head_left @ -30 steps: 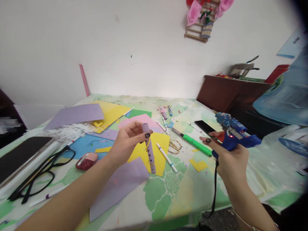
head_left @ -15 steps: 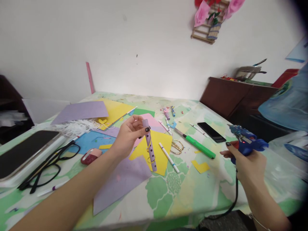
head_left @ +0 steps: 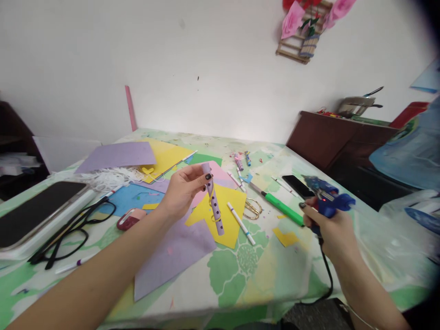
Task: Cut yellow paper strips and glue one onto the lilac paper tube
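Note:
Between the thumb and fingers of my left hand [head_left: 184, 190] is the top of a purple paper tube [head_left: 215, 208] with dark dots and thin yellow curls on it. The tube hangs slightly tilted over a yellow paper sheet [head_left: 231, 224]. My right hand [head_left: 332, 229] is wrapped round the handle of a blue glue gun [head_left: 326, 199], its nozzle pointing up and left and a small red light glowing. A black cord drops from the gun's handle. Under the left forearm lies a purple sheet [head_left: 172, 266]. Gold-handled scissors [head_left: 252, 209] rest right of the yellow sheet.
A green cutter [head_left: 283, 208], a white marker [head_left: 241, 223] and a black phone [head_left: 297, 187] lie between the hands and beyond. Left are glasses [head_left: 74, 229], an earbud case [head_left: 130, 219] and a larger phone [head_left: 39, 211]. Two small decorated rolls [head_left: 238, 161] stand farther back. Plastic film [head_left: 395, 243] is at right.
My right hand has brought the glue gun leftward, nearer the tube, so it now overlaps the black phone. My left hand and the tube have shifted only slightly up.

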### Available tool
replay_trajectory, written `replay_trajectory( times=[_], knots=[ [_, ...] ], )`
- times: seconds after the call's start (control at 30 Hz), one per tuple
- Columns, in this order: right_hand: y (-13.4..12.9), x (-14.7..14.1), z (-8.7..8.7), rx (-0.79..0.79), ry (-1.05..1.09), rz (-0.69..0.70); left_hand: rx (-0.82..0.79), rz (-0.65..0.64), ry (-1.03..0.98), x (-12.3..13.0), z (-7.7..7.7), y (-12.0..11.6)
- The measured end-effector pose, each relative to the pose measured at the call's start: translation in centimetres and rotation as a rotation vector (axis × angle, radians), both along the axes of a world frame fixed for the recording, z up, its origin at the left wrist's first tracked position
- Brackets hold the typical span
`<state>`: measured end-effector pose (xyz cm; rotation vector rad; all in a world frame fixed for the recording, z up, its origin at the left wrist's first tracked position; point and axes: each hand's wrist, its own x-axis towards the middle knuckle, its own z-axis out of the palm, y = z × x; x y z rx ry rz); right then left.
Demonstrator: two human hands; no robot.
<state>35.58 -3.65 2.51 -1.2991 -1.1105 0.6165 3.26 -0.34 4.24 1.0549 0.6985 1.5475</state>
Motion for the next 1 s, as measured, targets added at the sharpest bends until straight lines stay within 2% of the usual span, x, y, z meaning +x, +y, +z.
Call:
replay_trajectory(
  times=[0.1, 0.2, 0.27, 0.43, 0.53, 0.73, 0.87, 1.0],
  knots=[
    [-0.2, -4.1, 1.4, -0.051, 0.09, 0.234, -0.002, -0.005, -0.011, 0.1, 0.1, -0.1],
    [0.2, -7.8, 2.1, -0.082, 0.164, 0.393, -0.006, 0.003, -0.023, 0.1, 0.2, -0.1],
    [0.9, -9.9, 2.1, -0.114, 0.176, 0.482, 0.0, 0.018, -0.035, 0.0, 0.1, 0.0],
    [2.7, -13.7, 1.3, -0.197, 0.197, 0.607, 0.029, 0.109, -0.075, -0.3, 0.0, 0.4],
    [3.5, -14.9, 0.8, -0.216, 0.273, 0.657, 0.057, 0.177, -0.1, -0.8, 0.1, 0.7],
    [4.0, -15.6, -0.8, -0.242, 0.269, 0.682, 0.09, 0.289, -0.053, -1.2, 0.0, 1.2],
    [3.8, -15.5, -1.5, -0.227, 0.259, 0.696, 0.091, 0.277, 0.021, -0.8, -0.5, 1.1],
    [3.4, -15.1, -1.3, -0.251, 0.313, 0.762, 0.08, 0.256, 0.025, -0.5, -0.7, 0.9]
  ],
)
